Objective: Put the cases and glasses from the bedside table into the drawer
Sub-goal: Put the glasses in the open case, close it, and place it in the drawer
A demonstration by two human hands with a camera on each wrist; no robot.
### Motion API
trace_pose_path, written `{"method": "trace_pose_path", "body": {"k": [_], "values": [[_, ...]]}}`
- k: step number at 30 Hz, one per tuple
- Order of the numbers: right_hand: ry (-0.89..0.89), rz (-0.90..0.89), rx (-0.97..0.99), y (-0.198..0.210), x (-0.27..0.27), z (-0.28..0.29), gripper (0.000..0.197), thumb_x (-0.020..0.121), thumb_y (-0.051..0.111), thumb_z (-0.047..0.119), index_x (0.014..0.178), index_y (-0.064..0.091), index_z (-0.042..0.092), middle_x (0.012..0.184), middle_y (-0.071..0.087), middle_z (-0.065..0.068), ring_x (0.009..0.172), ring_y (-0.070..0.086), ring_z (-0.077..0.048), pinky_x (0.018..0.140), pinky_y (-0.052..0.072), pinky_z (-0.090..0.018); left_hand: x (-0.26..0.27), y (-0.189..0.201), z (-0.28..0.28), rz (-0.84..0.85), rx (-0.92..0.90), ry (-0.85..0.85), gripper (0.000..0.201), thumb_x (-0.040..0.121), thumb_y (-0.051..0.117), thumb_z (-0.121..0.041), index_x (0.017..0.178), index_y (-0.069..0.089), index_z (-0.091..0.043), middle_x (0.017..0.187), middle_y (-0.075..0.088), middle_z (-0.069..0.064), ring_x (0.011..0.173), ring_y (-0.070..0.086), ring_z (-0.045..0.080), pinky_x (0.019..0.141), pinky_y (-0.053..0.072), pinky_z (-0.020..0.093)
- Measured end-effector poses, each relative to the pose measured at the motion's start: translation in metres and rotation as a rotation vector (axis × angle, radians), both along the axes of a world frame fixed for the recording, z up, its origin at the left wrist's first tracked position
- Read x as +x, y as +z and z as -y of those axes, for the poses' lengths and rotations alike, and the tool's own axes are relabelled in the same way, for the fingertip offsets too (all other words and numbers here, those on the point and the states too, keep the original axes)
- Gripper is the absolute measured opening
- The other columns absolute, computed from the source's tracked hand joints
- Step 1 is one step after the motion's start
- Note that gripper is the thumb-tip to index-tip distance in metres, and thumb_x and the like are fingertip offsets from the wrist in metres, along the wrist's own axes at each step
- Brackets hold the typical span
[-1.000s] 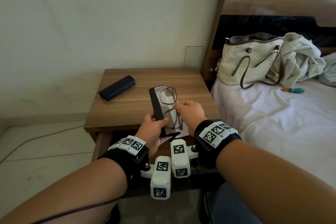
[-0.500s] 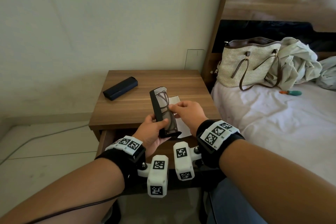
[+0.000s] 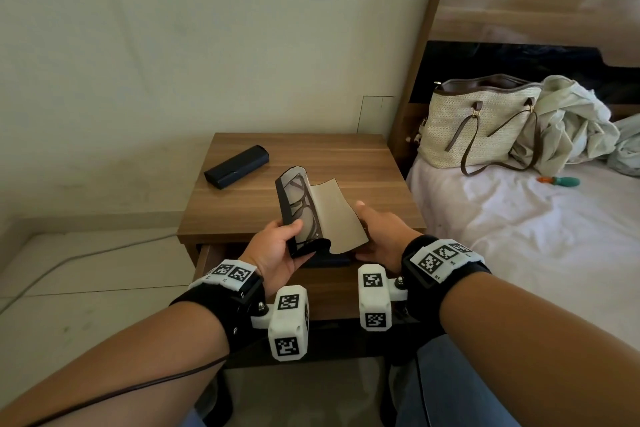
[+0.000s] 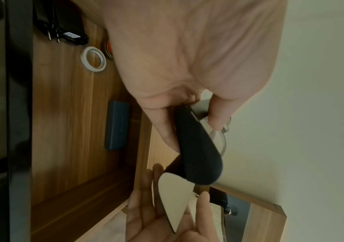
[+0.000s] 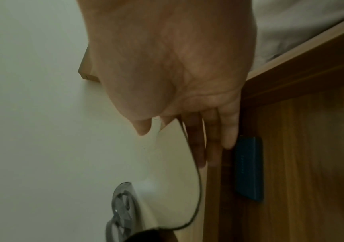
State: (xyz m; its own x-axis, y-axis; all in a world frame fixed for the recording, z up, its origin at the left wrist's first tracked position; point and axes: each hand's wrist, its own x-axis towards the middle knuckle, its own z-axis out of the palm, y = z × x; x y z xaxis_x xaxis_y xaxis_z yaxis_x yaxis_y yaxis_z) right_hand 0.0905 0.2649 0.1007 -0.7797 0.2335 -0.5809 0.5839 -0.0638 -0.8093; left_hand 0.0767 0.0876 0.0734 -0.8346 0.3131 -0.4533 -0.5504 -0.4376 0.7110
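My left hand [image 3: 277, 246] grips a black glasses case [image 3: 284, 208] upright above the open drawer [image 3: 207, 262]. A pair of dark-framed glasses [image 3: 304, 210] lies inside it. The case's beige-lined flap [image 3: 336, 215] hangs open to the right. My right hand [image 3: 377, 232] has straight fingers against the flap's outer side, with the thumb sticking up past its edge. The left wrist view shows the case's black end [image 4: 198, 155] and a lens [image 4: 221, 135]; the right wrist view shows the flap [image 5: 177, 163]. A second dark case [image 3: 237, 166] lies on the bedside table [image 3: 346, 163]. A blue case [image 4: 117, 125] lies in the drawer.
The drawer also holds a tape roll [image 4: 93, 59] and a black plug [image 4: 67, 34]. A bed [image 3: 519, 236] stands to the right with a woven handbag [image 3: 478, 121], crumpled cloth [image 3: 568, 121] and a small green and orange object [image 3: 559, 180]. A cable [image 3: 86, 253] runs across the floor at left.
The glasses went from half out of the case to fully inside it. My right hand left the glasses and now lies behind the flap, which has swung open to the right.
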Motion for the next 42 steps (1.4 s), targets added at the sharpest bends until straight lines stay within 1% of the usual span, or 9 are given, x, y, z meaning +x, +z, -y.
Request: {"method": "trace_pose_path", "body": {"k": [3, 7, 14, 22, 25, 28, 32, 37, 42], "values": [[0.047, 0.013, -0.161, 0.000, 0.003, 0.004, 0.046, 0.096, 0.037, 0.049, 0.123, 0.051, 0.014, 0.118, 0.065, -0.017, 0.096, 0.066, -0.035, 0.085, 0.046, -0.048, 0.001, 0.001, 0.001, -0.019, 0.007, 0.010, 0.038, 0.096, 0.049, -0.009, 0.134, 0.046, -0.005, 0.121, 0.064, 0.018, 0.097, 0.066, 0.028, 0.060, 0.060, 0.031], [0.083, -0.015, -0.281, 0.000, 0.000, 0.005, 0.047, 0.100, 0.029, 0.045, 0.129, 0.050, 0.015, 0.120, 0.063, -0.017, 0.108, 0.061, -0.039, 0.095, 0.039, -0.054, 0.002, 0.000, 0.004, -0.042, 0.001, 0.023, 0.037, 0.096, 0.050, -0.009, 0.133, 0.048, -0.008, 0.125, 0.063, 0.018, 0.101, 0.065, 0.028, 0.072, 0.057, 0.035], [0.158, -0.057, -0.285, -0.004, -0.001, 0.008, 0.047, 0.096, 0.039, 0.047, 0.135, 0.045, 0.021, 0.129, 0.059, -0.013, 0.116, 0.056, -0.031, 0.092, 0.043, -0.051, 0.004, 0.001, 0.003, -0.088, -0.009, 0.032, 0.038, 0.096, 0.051, -0.010, 0.132, 0.045, -0.016, 0.118, 0.065, 0.013, 0.106, 0.064, 0.029, 0.077, 0.055, 0.039], [0.367, -0.257, 0.063, 0.003, 0.003, 0.017, 0.044, 0.092, 0.051, 0.040, 0.135, 0.040, 0.044, 0.135, 0.049, -0.005, 0.121, 0.049, -0.028, 0.101, 0.045, -0.053, 0.006, 0.001, 0.000, -0.051, -0.033, -0.014, 0.035, 0.103, 0.036, -0.023, 0.138, 0.044, -0.021, 0.125, 0.064, 0.012, 0.109, 0.063, 0.029, 0.075, 0.055, 0.042], [0.455, -0.301, 0.189, 0.000, 0.005, 0.022, 0.061, 0.082, 0.065, 0.043, 0.136, 0.035, 0.043, 0.130, 0.054, -0.009, 0.113, 0.059, -0.028, 0.096, 0.052, -0.048, 0.007, 0.002, 0.000, -0.053, -0.063, -0.063, 0.034, 0.102, 0.038, -0.020, 0.135, 0.046, -0.018, 0.121, 0.066, 0.015, 0.102, 0.068, 0.029, 0.069, 0.059, 0.039], [0.529, -0.296, 0.432, -0.004, 0.004, 0.023, 0.088, 0.069, 0.074, 0.051, 0.143, 0.030, 0.033, 0.137, 0.041, -0.006, 0.121, 0.050, -0.023, 0.104, 0.045, -0.039, 0.006, 0.001, 0.001, -0.037, -0.083, -0.072, 0.035, 0.101, 0.040, -0.018, 0.136, 0.046, -0.013, 0.123, 0.066, 0.016, 0.105, 0.068, 0.031, 0.074, 0.059, 0.040], [0.588, -0.311, 0.586, -0.003, 0.007, 0.026, 0.088, 0.074, 0.075, 0.044, 0.145, 0.030, 0.019, 0.134, 0.035, -0.002, 0.110, 0.043, -0.012, 0.092, 0.039, -0.023, 0.007, 0.001, 0.001, -0.019, -0.086, -0.079, 0.036, 0.101, 0.037, -0.022, 0.132, 0.049, -0.008, 0.121, 0.067, 0.017, 0.098, 0.068, 0.026, 0.073, 0.058, 0.037], [0.619, -0.312, 0.652, -0.004, 0.008, 0.031, 0.089, 0.071, 0.078, 0.042, 0.143, 0.031, 0.019, 0.129, 0.034, -0.002, 0.113, 0.047, -0.017, 0.094, 0.048, -0.029, 0.006, 0.003, 0.003, -0.003, -0.039, -0.062, 0.039, 0.100, 0.035, -0.032, 0.121, 0.055, -0.006, 0.113, 0.069, 0.019, 0.071, 0.070, 0.021, 0.078, 0.056, 0.036], [0.670, -0.319, 0.649, -0.002, 0.008, 0.029, 0.091, 0.070, 0.079, 0.040, 0.144, 0.030, 0.021, 0.134, 0.036, -0.003, 0.113, 0.045, -0.014, 0.093, 0.045, -0.026, 0.005, 0.001, 0.003, -0.024, -0.138, -0.043, 0.038, 0.099, 0.048, -0.029, 0.131, 0.049, -0.010, 0.115, 0.069, 0.019, 0.093, 0.070, 0.026, 0.058, 0.058, 0.029]]}}
